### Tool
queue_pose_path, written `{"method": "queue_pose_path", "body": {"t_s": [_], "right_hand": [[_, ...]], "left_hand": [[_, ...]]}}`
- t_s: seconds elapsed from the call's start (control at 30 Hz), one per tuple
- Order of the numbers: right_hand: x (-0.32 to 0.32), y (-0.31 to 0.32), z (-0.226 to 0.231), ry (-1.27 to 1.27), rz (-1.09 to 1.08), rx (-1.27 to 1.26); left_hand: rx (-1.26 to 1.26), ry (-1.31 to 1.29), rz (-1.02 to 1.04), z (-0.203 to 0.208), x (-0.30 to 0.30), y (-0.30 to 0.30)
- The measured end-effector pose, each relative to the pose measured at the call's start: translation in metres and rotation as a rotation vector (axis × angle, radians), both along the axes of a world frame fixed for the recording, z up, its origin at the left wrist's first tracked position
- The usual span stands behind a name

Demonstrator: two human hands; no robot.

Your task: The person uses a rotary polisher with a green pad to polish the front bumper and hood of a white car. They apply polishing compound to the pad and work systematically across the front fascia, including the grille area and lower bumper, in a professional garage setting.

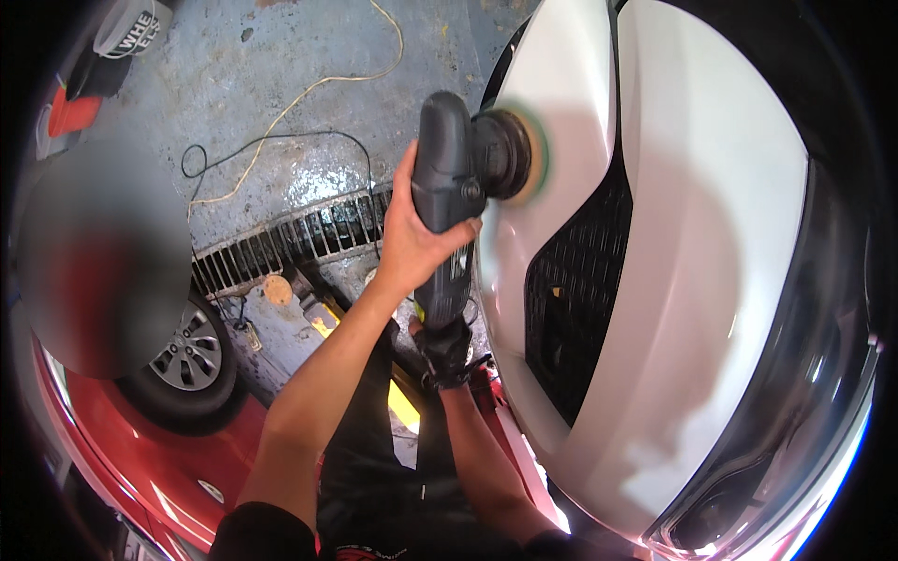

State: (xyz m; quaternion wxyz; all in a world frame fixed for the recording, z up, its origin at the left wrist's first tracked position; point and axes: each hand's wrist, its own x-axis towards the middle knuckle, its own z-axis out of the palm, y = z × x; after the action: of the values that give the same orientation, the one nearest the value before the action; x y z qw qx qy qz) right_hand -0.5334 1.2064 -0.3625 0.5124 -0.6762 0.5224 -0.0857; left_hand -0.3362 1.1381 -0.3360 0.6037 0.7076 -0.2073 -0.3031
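Note:
A black car polisher [444,154] with a round foam pad [533,154] is in both hands. The pad's face meets a white painted car panel [566,103], and its edge is smeared as if spinning. My bare left hand [418,234] is closed around the polisher's body just behind the head. Lower down, my right hand [441,351], in a black glove, grips the handle's rear end. Some of its fingers are hidden behind the handle. A black mesh grille [580,290] lies to the right of the polisher.
To the left sits a red car [187,458] with a silver-spoked wheel [192,351]. A metal drain grate [309,229] crosses the grey floor [309,56]. A pale cable [299,98] and a black cable [271,137] lie there. A white bucket [131,28] stands far left.

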Motion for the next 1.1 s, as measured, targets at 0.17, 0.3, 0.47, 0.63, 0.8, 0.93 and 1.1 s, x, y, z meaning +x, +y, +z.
{"method": "queue_pose_path", "body": {"t_s": [0.17,0.3,0.47,0.63,0.8,0.93,1.1], "right_hand": [[0.056,-0.054,-0.014,-0.241,-0.066,-0.016],[0.097,-0.079,0.0,-0.336,-0.115,-0.017],[0.145,-0.102,0.041,-0.482,-0.229,0.262],[0.145,-0.088,0.062,-0.51,-0.342,0.401],[0.112,-0.067,0.056,-0.424,-0.296,0.32],[0.078,-0.049,0.04,-0.321,-0.279,0.315],[0.044,-0.031,0.028,-0.189,-0.202,0.35]], "left_hand": [[-0.077,0.036,0.028,0.01,0.052,-0.044],[-0.094,-0.117,-0.001,0.046,0.082,-0.077],[0.01,-0.346,-0.006,0.088,0.113,-0.114],[0.139,-0.404,-0.042,0.11,0.107,-0.115],[0.123,-0.32,-0.037,0.098,0.081,-0.088],[0.057,-0.254,-0.024,0.07,0.053,-0.061],[0.099,-0.205,0.028,0.04,0.024,-0.032]]}}
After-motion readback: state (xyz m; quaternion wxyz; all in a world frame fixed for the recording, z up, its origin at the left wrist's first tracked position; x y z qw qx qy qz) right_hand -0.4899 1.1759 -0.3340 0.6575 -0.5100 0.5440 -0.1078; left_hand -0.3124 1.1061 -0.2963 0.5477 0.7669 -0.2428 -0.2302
